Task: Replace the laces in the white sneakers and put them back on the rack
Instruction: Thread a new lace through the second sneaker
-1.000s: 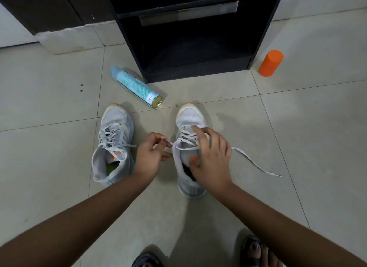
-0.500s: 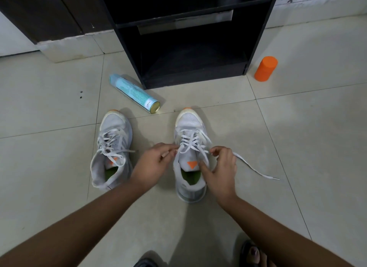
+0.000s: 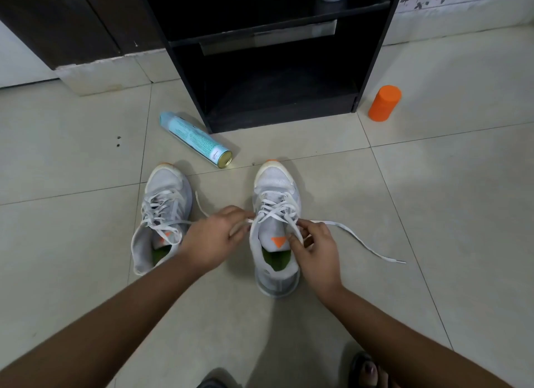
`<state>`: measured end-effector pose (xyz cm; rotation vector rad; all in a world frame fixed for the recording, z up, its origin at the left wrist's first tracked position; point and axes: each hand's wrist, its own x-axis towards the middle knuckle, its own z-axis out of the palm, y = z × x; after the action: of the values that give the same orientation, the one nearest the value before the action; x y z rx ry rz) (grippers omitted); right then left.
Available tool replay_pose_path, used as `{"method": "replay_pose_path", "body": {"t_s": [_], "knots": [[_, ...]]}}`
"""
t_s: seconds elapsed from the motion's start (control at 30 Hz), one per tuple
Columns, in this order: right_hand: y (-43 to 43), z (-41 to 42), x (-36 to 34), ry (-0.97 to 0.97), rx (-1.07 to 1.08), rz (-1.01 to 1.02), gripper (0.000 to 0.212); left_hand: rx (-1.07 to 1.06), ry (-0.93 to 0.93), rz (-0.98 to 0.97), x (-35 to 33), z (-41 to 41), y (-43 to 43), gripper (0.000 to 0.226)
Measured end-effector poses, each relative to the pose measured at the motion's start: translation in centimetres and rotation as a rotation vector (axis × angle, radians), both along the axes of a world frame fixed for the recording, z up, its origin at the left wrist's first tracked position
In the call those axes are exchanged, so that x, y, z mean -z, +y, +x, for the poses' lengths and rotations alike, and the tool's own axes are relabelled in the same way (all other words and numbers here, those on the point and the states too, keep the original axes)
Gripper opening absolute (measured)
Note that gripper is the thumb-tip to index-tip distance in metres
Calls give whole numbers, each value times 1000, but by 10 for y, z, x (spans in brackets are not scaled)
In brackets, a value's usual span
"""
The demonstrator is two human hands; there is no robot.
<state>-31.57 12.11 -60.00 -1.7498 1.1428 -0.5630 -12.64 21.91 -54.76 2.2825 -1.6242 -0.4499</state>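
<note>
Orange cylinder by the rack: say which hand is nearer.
Right. The right hand is below and left of the orange cylinder; the left hand lies farther left, across the sneaker. Both pinch lace.

pale tiled floor (image 3: 433, 185) under me, dark grout lines crossing it. two white shoes stand on it toes away from me, a gap between them: the left sneaker (image 3: 167, 191) and the right sneaker (image 3: 276, 182). a lace (image 3: 367, 247) end trails off the right one across the tile. beyond them a blue can (image 3: 195, 139) lies on its side, close by the black rack (image 3: 277, 110) standing on the floor. an orange cylinder (image 3: 384, 103) stands upright just right of the rack. my sandalled foot (image 3: 370, 370) shows at the bottom edge.
</note>
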Motion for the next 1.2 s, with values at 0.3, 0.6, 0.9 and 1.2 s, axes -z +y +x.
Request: {"method": "replay_pose_path", "body": {"t_s": [0.3, 0.6, 0.9, 1.2], "knots": [[2, 0, -4, 3, 60, 78, 29, -306, -50, -139, 8, 28, 13, 23], [-7, 7, -19, -469, 183, 627, 19, -650, 751, -106, 13, -39, 4, 15], [-22, 5, -34, -578, 263, 784, 18, -897, 1192, -218, 2, -48, -17, 14], [-24, 7, -37, -591, 264, 805, 23, -921, 1226, -217, 1, -50, -18, 15]]}}
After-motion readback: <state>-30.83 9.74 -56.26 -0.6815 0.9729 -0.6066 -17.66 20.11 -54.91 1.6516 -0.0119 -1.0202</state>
